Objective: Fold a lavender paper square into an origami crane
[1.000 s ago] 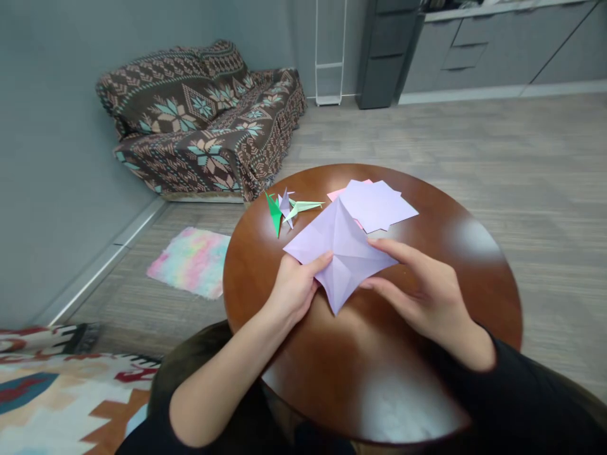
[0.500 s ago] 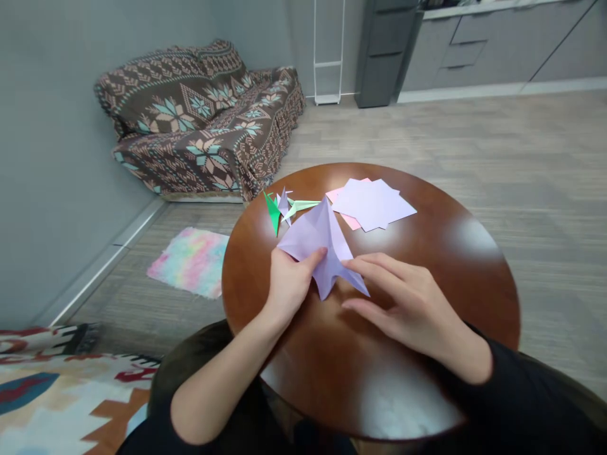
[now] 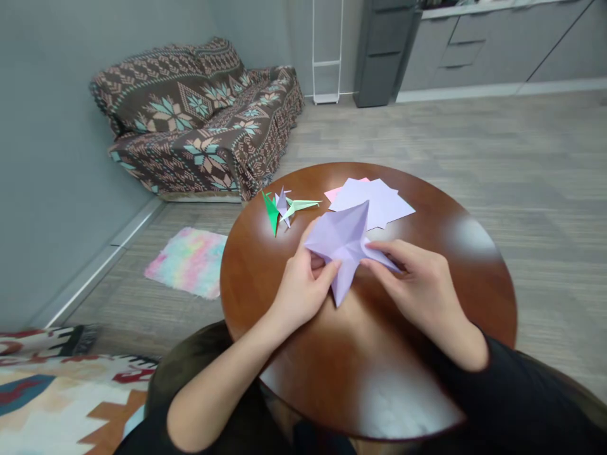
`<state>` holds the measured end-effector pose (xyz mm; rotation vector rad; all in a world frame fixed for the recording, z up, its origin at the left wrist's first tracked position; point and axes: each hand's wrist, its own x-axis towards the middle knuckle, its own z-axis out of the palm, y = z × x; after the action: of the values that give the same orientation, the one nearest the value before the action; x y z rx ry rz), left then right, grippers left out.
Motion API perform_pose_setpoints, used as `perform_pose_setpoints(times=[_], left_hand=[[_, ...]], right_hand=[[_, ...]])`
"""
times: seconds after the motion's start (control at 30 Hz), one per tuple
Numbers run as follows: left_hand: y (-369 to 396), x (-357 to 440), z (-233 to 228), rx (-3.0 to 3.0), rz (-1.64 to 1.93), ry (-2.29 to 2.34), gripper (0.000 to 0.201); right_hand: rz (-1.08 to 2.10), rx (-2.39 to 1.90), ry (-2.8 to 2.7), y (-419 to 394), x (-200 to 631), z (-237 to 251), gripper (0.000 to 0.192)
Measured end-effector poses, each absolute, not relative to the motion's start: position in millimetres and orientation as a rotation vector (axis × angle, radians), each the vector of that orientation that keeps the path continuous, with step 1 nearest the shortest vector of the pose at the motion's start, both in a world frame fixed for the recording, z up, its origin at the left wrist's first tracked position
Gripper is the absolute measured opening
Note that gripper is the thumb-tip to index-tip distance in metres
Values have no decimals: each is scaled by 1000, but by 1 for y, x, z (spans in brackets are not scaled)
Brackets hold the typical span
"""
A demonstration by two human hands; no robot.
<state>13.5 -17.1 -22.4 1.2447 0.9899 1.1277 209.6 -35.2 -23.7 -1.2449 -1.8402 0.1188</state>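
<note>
A purple sheet of origami paper [image 3: 342, 237], creased and partly folded with several pointed corners, is held up over the round wooden table. My left hand [image 3: 303, 278] grips its left side, thumb on top near the middle and fingers underneath. On the right, my right hand [image 3: 412, 272] pinches a narrow folded point between thumb and fingers. Behind the paper lies a fanned stack of light purple sheets [image 3: 374, 199], with a pink sheet [image 3: 332, 193] peeking out. Folded paper cranes stand at the back left: a green one [image 3: 271, 213], a purple one [image 3: 282, 203] and a pale green one [image 3: 302, 205].
The brown round table [image 3: 455, 284] sits right in front of my lap. A patterned covered sofa [image 3: 199, 126] stands beyond it at left, with a fluffy pastel mat [image 3: 187, 260] on the floor. Grey cabinets [image 3: 497, 47] line the far wall.
The purple paper has shifted right and turned, its tall point now leaning right. My right fingers have closed on its right point; my left hand has moved right with it.
</note>
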Motion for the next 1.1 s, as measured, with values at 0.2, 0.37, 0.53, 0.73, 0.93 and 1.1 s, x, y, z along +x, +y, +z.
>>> perform_pose_setpoints(times=[0.2,0.37,0.53,0.73,0.93,1.1], left_hand=[[-10,6,-13,1337,1131,1098,56],[-9,1,-11,1522,1173,1243,41],[-11,-2,-12,1562,1214,1280,70],[-9,-6,-17,1590,1000,1119,51],[-8,-8,-24,1666,941,1130,49],[-11,-4,-20,1804,1003,1200,40]], right_hand=[[195,-1309,-1853,-34,213,-26,19],[223,-1322,-1914,-34,212,-27,20],[252,-1321,-1892,-34,210,-28,22],[314,-1294,-1868,-36,209,-31,19],[220,-1234,-1939,-37,205,-28,16],[132,-1181,-1946,-38,202,-28,17]])
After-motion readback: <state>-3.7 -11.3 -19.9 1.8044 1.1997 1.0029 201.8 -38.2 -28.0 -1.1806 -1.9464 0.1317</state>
